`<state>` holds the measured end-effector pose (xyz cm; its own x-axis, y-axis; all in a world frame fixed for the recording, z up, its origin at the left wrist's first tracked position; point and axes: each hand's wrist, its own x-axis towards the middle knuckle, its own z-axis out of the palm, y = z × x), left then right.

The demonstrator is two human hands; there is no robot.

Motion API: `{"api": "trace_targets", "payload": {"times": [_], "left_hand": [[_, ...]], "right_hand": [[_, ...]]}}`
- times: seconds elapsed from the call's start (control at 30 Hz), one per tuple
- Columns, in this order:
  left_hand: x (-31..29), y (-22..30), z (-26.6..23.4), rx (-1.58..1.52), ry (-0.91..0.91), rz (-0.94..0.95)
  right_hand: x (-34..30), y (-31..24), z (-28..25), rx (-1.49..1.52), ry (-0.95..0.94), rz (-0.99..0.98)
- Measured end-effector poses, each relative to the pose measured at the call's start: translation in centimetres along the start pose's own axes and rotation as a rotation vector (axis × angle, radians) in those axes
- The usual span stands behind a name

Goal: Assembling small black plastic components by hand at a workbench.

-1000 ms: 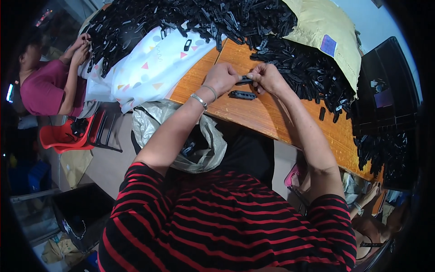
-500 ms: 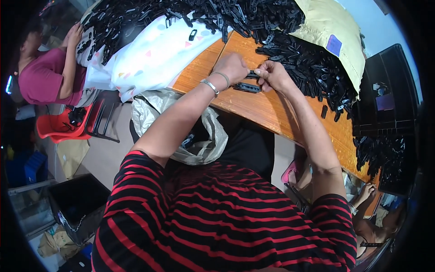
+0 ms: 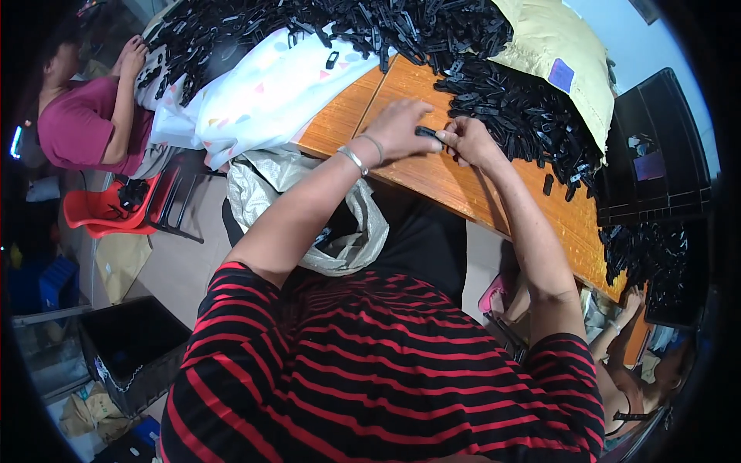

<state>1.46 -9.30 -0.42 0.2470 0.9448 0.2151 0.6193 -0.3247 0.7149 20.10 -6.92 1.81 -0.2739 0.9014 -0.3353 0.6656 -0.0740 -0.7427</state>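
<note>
My right hand (image 3: pixel 472 142) pinches the right end of a small, oblong black plastic piece (image 3: pixel 427 134) between thumb and fingers, a little above the wooden table. Just left of that piece is my left hand (image 3: pixel 396 130), palm down with its fingers stretched out and apart from one another. Nothing shows in its grip, though its underside is hidden. Beyond my right hand a big heap of similar black pieces (image 3: pixel 494 108) covers the tabletop. One loose black piece (image 3: pixel 548 184) lies apart, to the right of my right forearm.
The wooden table (image 3: pixel 347 116) carries white patterned plastic sheeting (image 3: pixel 262 92) at left and a yellowish sack (image 3: pixel 567 46) at back right. An open woven bag (image 3: pixel 367 231) hangs by my lap. A co-worker in a maroon shirt (image 3: pixel 89 127) sits far left, near a red chair (image 3: pixel 100 212).
My left hand has opened and moved slightly down over where black pieces lay on the table. The right hand has shifted slightly and now shows a black piece in its pinch.
</note>
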Motion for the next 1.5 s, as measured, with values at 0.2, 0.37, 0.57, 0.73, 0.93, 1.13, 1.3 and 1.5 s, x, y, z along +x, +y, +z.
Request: {"api": "trace_targets", "payload": {"times": [0.2,0.37,0.57,0.73,0.93,1.13,1.3,1.5], "left_hand": [[-2.9,1.1,-1.3,0.218,-0.013,0.227],[-10.2,0.3,-7.5,0.245,-0.243,0.155],[-15.6,-1.5,-10.7,0.253,-0.334,0.059],[-8.3,-0.5,-9.1,0.089,-0.077,0.130],[5.1,-3.1,-4.4,0.237,0.172,0.252],[12.9,-2.7,-1.1,0.468,0.107,0.457],[14.1,-3.1,0.5,0.651,0.102,0.456],[10.5,-4.3,-1.6,0.552,0.099,0.482]], "right_hand": [[-1.7,0.1,2.6,0.064,0.052,-0.072],[-5.2,-2.3,6.5,-0.067,-0.110,-0.337],[-4.9,-0.7,4.2,-0.087,0.131,-0.467],[-3.3,0.3,0.5,-0.534,0.560,-0.425],[0.1,2.5,1.3,-0.674,0.699,-0.405],[0.1,2.7,2.2,-0.593,0.778,-0.522],[0.3,2.9,2.1,-0.586,0.782,-0.524],[0.2,2.9,1.9,-0.559,0.759,-0.532]]}}
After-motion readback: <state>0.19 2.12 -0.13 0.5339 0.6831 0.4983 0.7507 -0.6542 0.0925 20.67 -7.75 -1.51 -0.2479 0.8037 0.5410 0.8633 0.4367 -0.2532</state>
